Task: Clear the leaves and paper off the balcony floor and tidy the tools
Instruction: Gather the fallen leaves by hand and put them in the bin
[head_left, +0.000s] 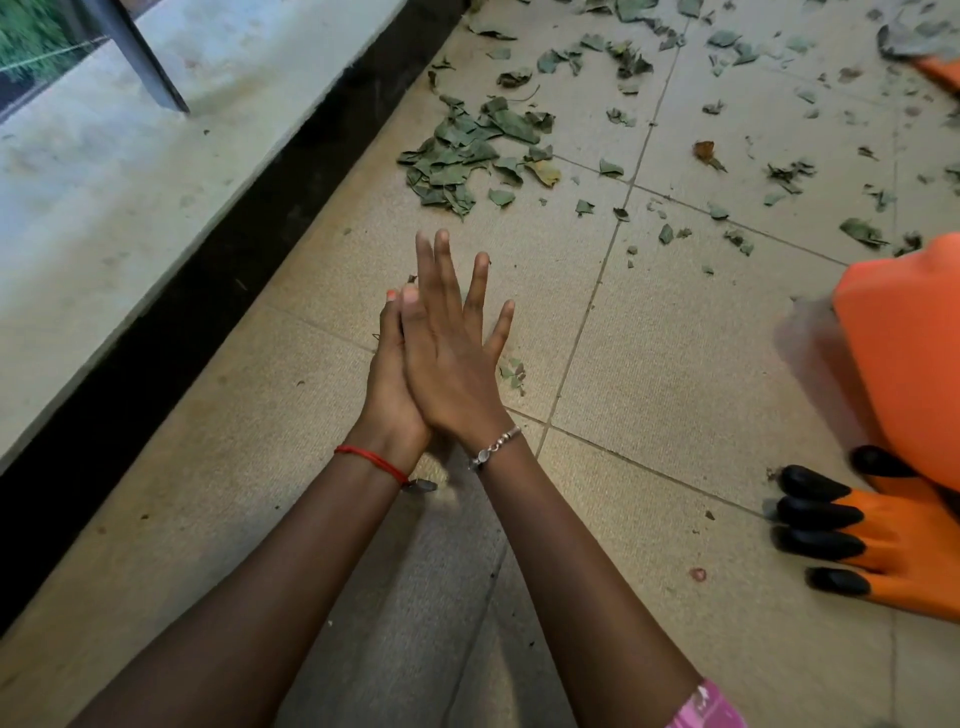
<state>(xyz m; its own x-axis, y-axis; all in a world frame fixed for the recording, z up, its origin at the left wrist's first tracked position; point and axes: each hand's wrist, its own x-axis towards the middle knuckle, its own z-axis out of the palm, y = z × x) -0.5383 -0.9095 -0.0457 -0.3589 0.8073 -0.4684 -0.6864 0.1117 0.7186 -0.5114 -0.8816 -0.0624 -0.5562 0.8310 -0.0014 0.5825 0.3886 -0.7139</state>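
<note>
Here the left hand (387, 395) and right hand (452, 374) press together, palm to palm, fingers straight (holding nothing), left of the orange clawed glove (893, 551). The leaves (467, 150) lie scattered on the floor (675, 364) beyond that glove, heaped thickest to its far left.

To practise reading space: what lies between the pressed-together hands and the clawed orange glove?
In the head view, a few leaf scraps beside the right hand, then mostly bare tile up to the glove.
</note>
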